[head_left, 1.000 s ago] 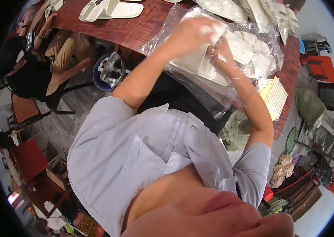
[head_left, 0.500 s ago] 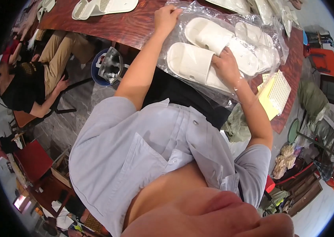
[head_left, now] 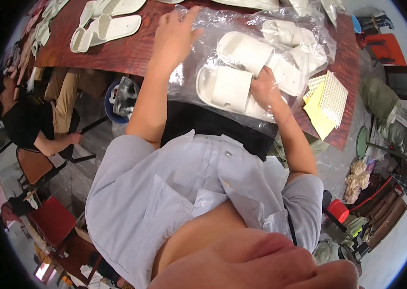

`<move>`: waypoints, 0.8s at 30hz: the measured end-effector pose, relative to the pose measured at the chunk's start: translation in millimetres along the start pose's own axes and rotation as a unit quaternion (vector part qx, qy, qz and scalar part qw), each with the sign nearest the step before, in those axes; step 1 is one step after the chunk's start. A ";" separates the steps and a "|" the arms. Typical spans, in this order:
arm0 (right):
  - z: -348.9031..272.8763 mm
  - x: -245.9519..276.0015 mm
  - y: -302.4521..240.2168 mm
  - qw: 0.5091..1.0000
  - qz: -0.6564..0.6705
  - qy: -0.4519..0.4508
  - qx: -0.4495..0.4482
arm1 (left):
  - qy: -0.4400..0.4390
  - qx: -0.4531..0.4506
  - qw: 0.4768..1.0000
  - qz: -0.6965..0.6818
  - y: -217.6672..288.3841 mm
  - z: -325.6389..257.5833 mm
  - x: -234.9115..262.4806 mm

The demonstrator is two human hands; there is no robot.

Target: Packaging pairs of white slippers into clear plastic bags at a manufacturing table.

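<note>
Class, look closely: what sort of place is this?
Probably a small packing workshop: white slippers go into a clear plastic bag, more pairs lie on the wooden table, and another seated person works nearby.
</note>
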State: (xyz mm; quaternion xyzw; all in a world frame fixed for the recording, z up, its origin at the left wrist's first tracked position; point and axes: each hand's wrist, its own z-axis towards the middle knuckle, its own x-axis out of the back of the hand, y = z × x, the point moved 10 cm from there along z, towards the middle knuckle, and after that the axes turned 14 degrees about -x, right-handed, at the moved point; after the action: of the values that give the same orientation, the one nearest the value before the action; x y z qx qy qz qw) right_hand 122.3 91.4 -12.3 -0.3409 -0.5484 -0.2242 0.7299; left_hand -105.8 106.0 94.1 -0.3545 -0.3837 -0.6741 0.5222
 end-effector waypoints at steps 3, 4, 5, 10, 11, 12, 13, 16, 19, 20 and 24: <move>-2.1 9.9 -7.5 0.999 0.022 0.025 0.018 | 0.012 -0.167 0.983 -0.072 69.6 12.9 9.6; -2.1 17.8 -13.2 0.997 0.034 0.063 0.036 | -0.036 -0.183 0.978 -0.090 89.7 11.1 -9.7; -4.0 16.1 -11.1 0.996 0.028 0.072 0.040 | -0.084 -0.201 0.970 -0.108 104.8 7.5 -29.2; -4.9 26.2 -9.7 1.000 0.011 0.024 0.016 | -0.124 -0.148 0.970 -0.151 88.3 -11.3 -109.8; -4.5 29.7 -11.7 0.999 0.028 0.008 0.022 | -0.098 -0.140 0.967 -0.187 76.2 -14.1 -121.8; -7.0 29.3 -6.1 0.999 0.008 0.042 0.024 | -0.073 -0.159 0.961 -0.216 68.2 -16.0 -129.9; -10.7 28.2 0.6 0.999 0.004 0.045 0.024 | -0.069 -0.161 0.961 -0.215 70.1 -14.7 -131.6; -23.3 47.4 22.9 0.995 -0.016 0.026 -0.090 | -0.053 -0.180 0.971 -0.151 75.7 -16.9 -127.7; -42.4 67.3 41.7 0.991 -0.004 0.013 -0.136 | -0.064 -0.186 0.975 -0.102 83.9 -19.6 -122.7; -49.8 83.7 43.5 0.990 -0.009 0.078 -0.118 | -0.065 -0.192 0.975 -0.087 85.9 -19.6 -120.7; -90.2 134.4 71.0 0.958 -0.058 0.175 -0.222 | -0.071 -0.198 0.976 -0.058 86.4 -23.9 -122.8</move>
State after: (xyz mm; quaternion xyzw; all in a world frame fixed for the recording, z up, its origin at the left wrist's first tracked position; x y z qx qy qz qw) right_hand 270.5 77.9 83.0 -0.4174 -0.3674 -0.4381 0.7063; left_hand 1.6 124.1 -11.9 -0.4751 -0.2986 -0.7390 0.3728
